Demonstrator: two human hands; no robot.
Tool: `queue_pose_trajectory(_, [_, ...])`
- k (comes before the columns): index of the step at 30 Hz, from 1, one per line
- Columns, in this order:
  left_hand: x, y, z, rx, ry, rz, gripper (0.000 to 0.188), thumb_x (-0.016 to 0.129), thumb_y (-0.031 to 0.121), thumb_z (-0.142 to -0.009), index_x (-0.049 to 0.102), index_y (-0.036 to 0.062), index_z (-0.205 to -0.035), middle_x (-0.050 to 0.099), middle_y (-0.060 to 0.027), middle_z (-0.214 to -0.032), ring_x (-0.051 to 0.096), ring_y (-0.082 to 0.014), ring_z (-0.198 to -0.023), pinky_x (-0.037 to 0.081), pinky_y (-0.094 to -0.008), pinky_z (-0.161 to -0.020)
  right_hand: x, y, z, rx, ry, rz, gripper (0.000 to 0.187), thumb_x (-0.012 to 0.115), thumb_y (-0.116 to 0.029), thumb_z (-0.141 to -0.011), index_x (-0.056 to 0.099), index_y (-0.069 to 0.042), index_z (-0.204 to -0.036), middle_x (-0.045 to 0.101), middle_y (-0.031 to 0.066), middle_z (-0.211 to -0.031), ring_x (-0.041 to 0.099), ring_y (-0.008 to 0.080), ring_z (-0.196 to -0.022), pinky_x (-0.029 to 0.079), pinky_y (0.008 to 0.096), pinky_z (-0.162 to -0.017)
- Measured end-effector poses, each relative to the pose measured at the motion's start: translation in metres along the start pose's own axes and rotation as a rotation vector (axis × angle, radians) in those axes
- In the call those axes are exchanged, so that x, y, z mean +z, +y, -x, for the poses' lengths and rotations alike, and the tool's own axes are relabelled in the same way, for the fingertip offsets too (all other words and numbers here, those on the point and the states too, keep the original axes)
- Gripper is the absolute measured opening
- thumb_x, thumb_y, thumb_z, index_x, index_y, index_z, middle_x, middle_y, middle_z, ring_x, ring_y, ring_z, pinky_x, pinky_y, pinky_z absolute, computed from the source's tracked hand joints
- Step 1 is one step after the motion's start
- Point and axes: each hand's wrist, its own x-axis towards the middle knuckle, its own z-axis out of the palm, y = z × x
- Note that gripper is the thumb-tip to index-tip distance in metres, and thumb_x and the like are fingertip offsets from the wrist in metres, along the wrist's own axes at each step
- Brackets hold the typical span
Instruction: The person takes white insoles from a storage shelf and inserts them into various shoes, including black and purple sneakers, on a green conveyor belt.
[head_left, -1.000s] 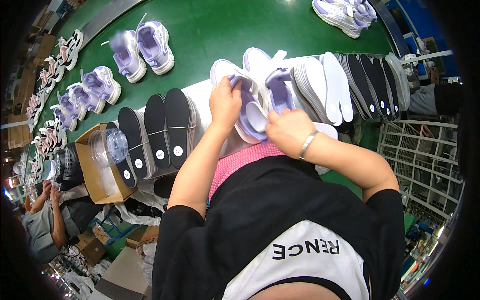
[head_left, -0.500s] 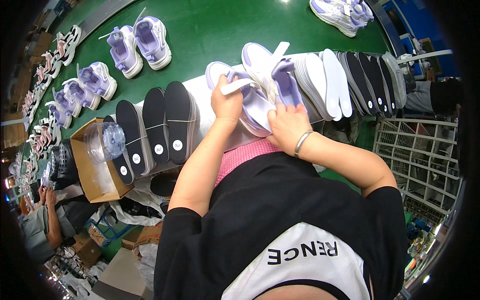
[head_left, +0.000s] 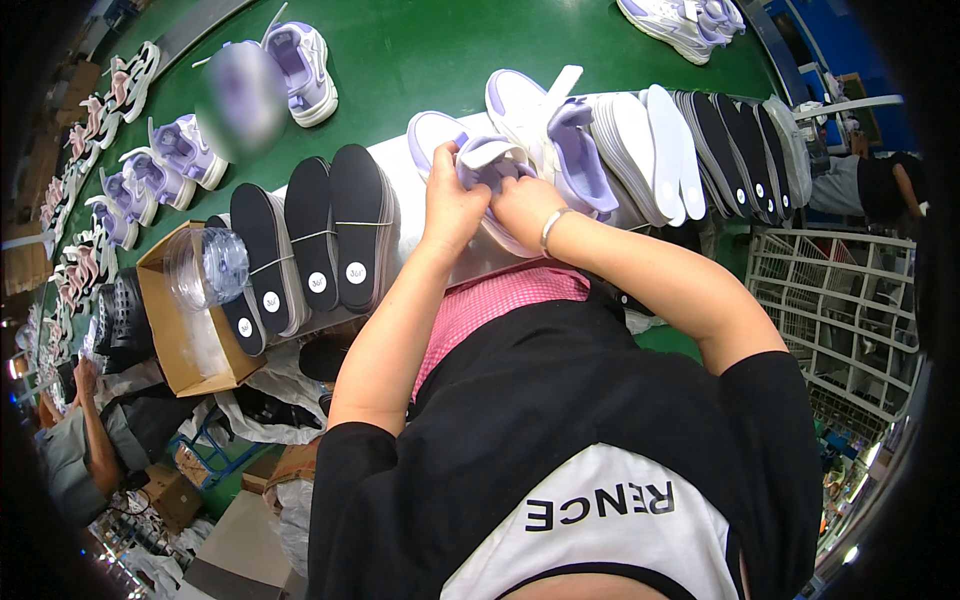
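Note:
A white and lilac sneaker [head_left: 432,137] lies in front of me, its toe pointing away. My left hand [head_left: 453,207] is closed around its side near the raised tongue. My right hand [head_left: 530,213] reaches into the opening, so its fingertips are hidden and I cannot see what they hold. The matching sneaker [head_left: 582,168] stands close on the right with its strap sticking up. To the right lies a stack of white insoles [head_left: 630,150]. Bundles of black insoles with round white labels [head_left: 360,210] lean at the left.
An open cardboard box [head_left: 225,375] holding a roll of clear plastic [head_left: 220,265] stands at left. More sneakers [head_left: 300,75] sit on the green table [head_left: 410,50]. A white wire rack [head_left: 830,300] is at right. A co-worker's arm [head_left: 95,430] shows at far left.
My right hand has moved left and into the sneaker's opening; the pale insole that showed under its fingers is now out of sight. My left hand has shifted slightly along the sneaker's side.

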Motion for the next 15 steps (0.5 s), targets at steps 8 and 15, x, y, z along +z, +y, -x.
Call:
queue_pose_trajectory(8, [-0.001, 0.005, 0.003, 0.049, 0.048, 0.082, 0.053, 0.049, -0.003, -0.06, 0.035, -0.0029, -0.112, 0.049, -0.0198, -0.104, 0.049, -0.0262, -0.097, 0.039, -0.03, -0.083, -0.009, -0.003, -0.029, 0.113, -0.49, -0.07, 0.029, 0.055, -0.013, -0.067, 0.06, -0.005, -0.094, 0.059, 0.0155, -0.095, 0.056, 0.026, -0.09, 0.044, 0.0332, -0.076])
queue_pose_trajectory(15, [-0.002, 0.004, 0.002, 0.105, 0.073, 0.032, 0.047, 0.05, -0.003, -0.059, 0.04, -0.0039, -0.105, 0.053, -0.0211, -0.095, 0.052, -0.0307, -0.093, 0.041, -0.0344, -0.08, -0.006, -0.005, -0.039, 0.106, -0.591, 0.042, 0.029, 0.05, -0.018, -0.074, 0.059, -0.005, -0.098, 0.057, 0.0117, -0.102, 0.053, 0.0229, -0.098, 0.041, 0.0315, -0.082])
